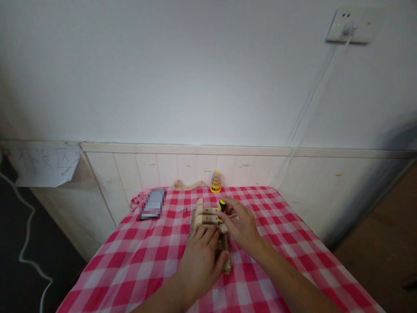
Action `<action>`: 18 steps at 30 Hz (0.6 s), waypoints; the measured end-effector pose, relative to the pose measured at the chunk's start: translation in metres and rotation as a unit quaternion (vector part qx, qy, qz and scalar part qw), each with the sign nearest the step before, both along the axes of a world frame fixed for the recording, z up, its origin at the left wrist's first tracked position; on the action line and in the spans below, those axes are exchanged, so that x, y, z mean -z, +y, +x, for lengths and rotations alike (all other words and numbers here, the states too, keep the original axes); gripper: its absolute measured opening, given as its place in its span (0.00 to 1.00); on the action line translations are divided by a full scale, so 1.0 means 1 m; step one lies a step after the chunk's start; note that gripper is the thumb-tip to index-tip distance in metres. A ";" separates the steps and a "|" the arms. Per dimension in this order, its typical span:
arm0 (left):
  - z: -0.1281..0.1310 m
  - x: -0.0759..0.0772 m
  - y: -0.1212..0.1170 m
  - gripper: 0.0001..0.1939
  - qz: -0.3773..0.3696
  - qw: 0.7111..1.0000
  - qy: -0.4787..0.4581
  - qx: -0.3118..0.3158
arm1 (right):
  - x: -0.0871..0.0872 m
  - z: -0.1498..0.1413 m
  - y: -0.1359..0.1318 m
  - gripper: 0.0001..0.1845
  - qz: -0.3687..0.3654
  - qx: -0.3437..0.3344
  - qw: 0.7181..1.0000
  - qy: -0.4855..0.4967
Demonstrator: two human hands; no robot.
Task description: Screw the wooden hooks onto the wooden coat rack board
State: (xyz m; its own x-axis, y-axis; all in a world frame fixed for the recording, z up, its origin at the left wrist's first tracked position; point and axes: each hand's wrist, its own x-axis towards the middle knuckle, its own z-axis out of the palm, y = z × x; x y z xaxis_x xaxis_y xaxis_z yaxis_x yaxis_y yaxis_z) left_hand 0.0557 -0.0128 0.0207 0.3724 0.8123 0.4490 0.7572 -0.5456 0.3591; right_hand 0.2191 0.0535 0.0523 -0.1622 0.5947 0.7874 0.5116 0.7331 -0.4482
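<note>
Nearest the cam, L forearm (163, 293) & R forearm (293, 282) come in over a red/white checked tablecloth (137, 256) from approx 7 & 4 o'clock, reaching a pale wooden assembly (206, 218) that lies on the cloth, nr pic ctr but lowish. It has side-by-side slats w/ small dark fasteners, plus a darker, shiny base (227, 266) showing at its 5 o'clock end. L hand (200, 256) is palm down, fingers close tog. on the slats' near side, thumb spread wide over the base; can't tell if it's gripping or just pressing. R hand (243, 219), at 3 o'clock, pinches a yellow/black screwdriver (222, 205) btwn thumb & fingers, approx upright, low end at the assembly's R side; tip contact too small to tell. Outward: small thin metal piece (184, 211) at 10 o'clock, then a flat dark-edged device (153, 203), pixelated, same way but farther. Curved wooden strip (189, 187) at 11, yellow-based container (215, 184) at 12, both nr the wall panelling (167, 167). Far out: paper sheet (45, 165) approx 10, white cable (24, 243) 9, wall socket (365, 26) 1–2, w/ cord (348, 40) plugged in.
</note>
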 end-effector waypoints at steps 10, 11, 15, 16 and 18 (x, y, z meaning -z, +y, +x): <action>0.000 -0.003 -0.001 0.21 -0.002 1.000 0.005 0.001 | 0.001 0.000 -0.003 0.18 0.008 0.020 0.999 -0.023; 0.000 -0.003 -0.001 0.22 -0.003 1.000 0.004 0.001 | 0.001 0.000 -0.004 0.19 0.007 0.017 0.999 -0.029; 0.000 -0.003 -0.001 0.24 -0.011 1.000 -0.002 0.009 | 0.004 -0.003 -0.008 0.22 -0.005 -0.006 0.999 -0.033; 0.000 -0.003 -0.001 0.24 -0.012 1.000 -0.002 0.011 | 0.004 -0.003 -0.009 0.22 -0.010 -0.009 0.999 -0.031; 0.000 -0.003 -0.001 0.24 -0.013 1.000 0.000 0.010 | 0.005 -0.004 -0.009 0.22 -0.022 -0.013 0.999 -0.028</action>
State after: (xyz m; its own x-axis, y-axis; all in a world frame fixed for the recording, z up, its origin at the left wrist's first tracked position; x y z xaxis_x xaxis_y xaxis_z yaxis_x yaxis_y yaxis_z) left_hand 0.0553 -0.0137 0.0238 0.3888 0.8160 0.4277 0.7462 -0.5512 0.3733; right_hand 0.2154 0.0448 0.0474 -0.2205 0.6230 0.7505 0.5179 0.7268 -0.4512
